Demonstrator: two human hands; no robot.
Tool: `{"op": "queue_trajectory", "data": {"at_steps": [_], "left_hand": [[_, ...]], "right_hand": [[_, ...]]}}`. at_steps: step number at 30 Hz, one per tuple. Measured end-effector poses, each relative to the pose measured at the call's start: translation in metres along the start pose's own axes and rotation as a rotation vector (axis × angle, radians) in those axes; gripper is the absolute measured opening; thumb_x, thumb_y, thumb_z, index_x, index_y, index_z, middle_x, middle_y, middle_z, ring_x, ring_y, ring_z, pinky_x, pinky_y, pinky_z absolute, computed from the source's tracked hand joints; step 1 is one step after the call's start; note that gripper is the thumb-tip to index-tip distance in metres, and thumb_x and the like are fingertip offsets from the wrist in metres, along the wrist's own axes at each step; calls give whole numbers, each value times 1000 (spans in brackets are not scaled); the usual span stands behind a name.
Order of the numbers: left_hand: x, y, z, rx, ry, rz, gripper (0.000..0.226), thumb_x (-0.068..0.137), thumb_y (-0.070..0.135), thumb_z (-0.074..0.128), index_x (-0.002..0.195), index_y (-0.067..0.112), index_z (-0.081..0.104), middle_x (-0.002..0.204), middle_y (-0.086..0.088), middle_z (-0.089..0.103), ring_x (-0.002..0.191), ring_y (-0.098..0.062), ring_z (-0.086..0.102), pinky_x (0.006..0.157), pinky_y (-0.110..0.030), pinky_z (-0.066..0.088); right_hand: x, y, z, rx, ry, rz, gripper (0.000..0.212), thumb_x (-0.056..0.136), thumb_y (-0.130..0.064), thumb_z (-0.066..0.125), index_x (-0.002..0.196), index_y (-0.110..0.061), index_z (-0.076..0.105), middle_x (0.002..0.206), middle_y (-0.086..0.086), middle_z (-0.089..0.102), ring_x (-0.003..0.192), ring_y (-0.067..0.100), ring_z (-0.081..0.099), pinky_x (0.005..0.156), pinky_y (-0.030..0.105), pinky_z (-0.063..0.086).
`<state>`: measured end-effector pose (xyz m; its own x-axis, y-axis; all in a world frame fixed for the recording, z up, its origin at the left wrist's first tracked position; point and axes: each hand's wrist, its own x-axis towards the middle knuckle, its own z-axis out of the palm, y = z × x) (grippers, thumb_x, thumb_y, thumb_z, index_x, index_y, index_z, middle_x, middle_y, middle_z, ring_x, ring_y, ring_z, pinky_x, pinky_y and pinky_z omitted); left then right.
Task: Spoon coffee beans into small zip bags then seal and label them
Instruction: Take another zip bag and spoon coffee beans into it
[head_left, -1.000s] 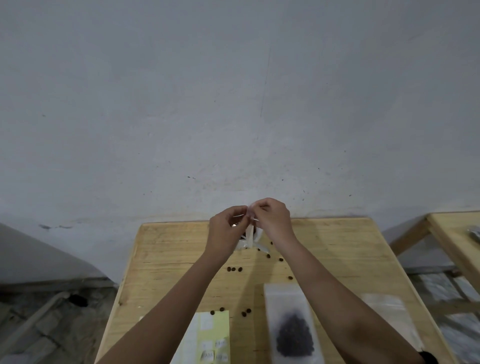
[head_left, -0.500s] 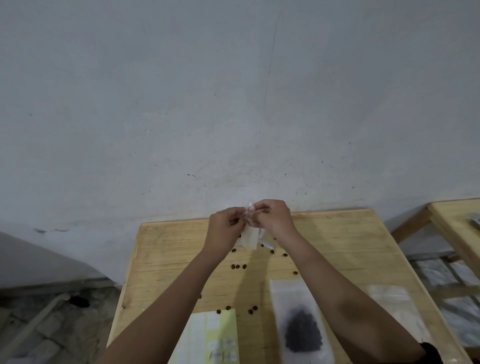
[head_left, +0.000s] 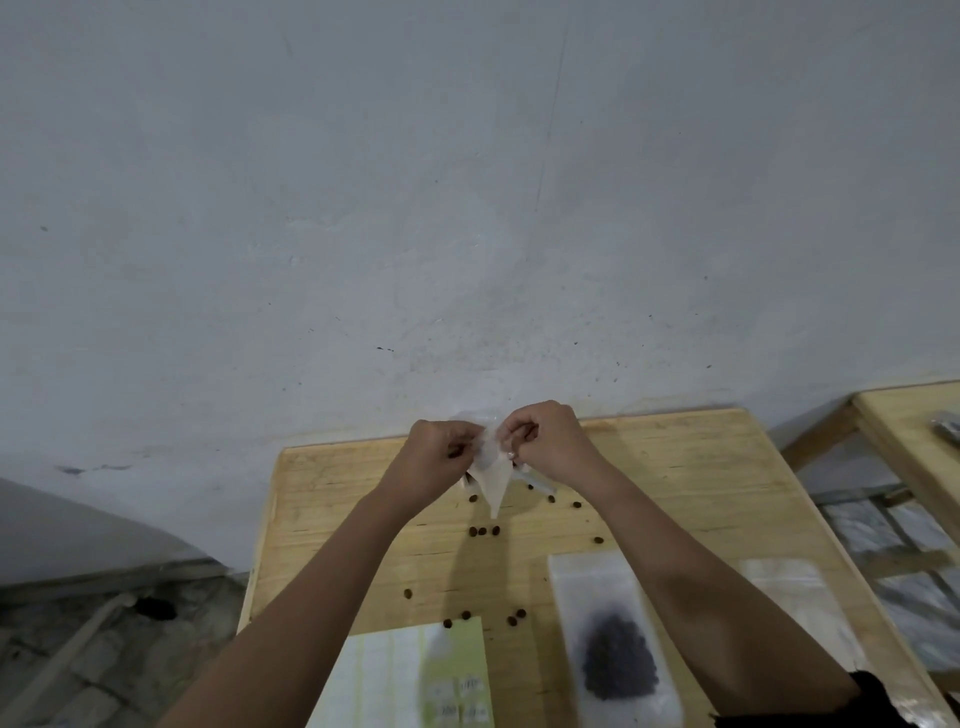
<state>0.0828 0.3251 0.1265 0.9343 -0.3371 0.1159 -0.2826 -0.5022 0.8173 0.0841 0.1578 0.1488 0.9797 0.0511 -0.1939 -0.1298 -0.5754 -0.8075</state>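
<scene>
Both hands, left hand (head_left: 439, 457) and right hand (head_left: 545, 441), pinch a small empty-looking bag (head_left: 491, 470) above the table (head_left: 675, 467) near its far edge; nearer lies a bag of beans (head_left: 615, 649).

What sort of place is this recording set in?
Likely a bare workroom or storeroom: a stained grey plaster wall, a plain light wooden table against it strewn with loose dark coffee beans, and a rough stone floor. The left hand and right hand pinch a small clear zip bag.

- Bare table (head_left: 685, 467) is lying open at both far corners, giving room to pass.
- Beans (head_left: 483, 531) are littering the middle.
- Label sheet (head_left: 415, 675), bean bag (head_left: 613, 639) and clear bag (head_left: 795, 597) are filling the near edge.
- Wall (head_left: 467, 208) is closing off the far side.
</scene>
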Motion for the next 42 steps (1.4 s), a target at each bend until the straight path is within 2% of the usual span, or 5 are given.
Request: {"op": "queue_trajectory", "data": {"at_steps": [6,10,15,28,42], "left_hand": [[0,1,3,-144,-30,-117,41,91,6,56,132,11,51,117,-2,61,104,-5,59,90,-15,48],[-6,1,7,-252,-164,-129,87,77,36,76,146,33,23,133,28,37,110,14,41,89,-7,39],[-7,0,9,-68,-224,-33,134,55,45,87,149,28,-6,153,22,-4,140,2,3,109,-23,19],[-8,-5,14,45,182,91,103,59,58,73,141,14,28,127,11,31,116,0,29,89,4,24],[-19,-9,11,198,186,272,92,66,58,66,136,6,37,130,-11,41,121,-14,35,97,-26,37]], "right_hand": [[2,-11,-1,150,31,63,26,77,9,50,70,-9,68,67,3,65,65,13,64,63,20,55],[6,-18,-6,155,-51,81,16,79,3,57,79,-5,71,72,7,69,66,15,67,65,21,56],[8,-25,-6,127,-67,74,13,80,-1,61,84,-5,72,75,8,69,65,13,67,60,17,54],[0,-28,6,-143,209,-146,14,81,-3,59,79,-16,64,72,-1,61,67,10,58,63,20,51],[-19,-43,22,-267,-98,9,21,72,-17,73,89,-11,64,77,-7,56,59,-1,49,43,9,31]]}}
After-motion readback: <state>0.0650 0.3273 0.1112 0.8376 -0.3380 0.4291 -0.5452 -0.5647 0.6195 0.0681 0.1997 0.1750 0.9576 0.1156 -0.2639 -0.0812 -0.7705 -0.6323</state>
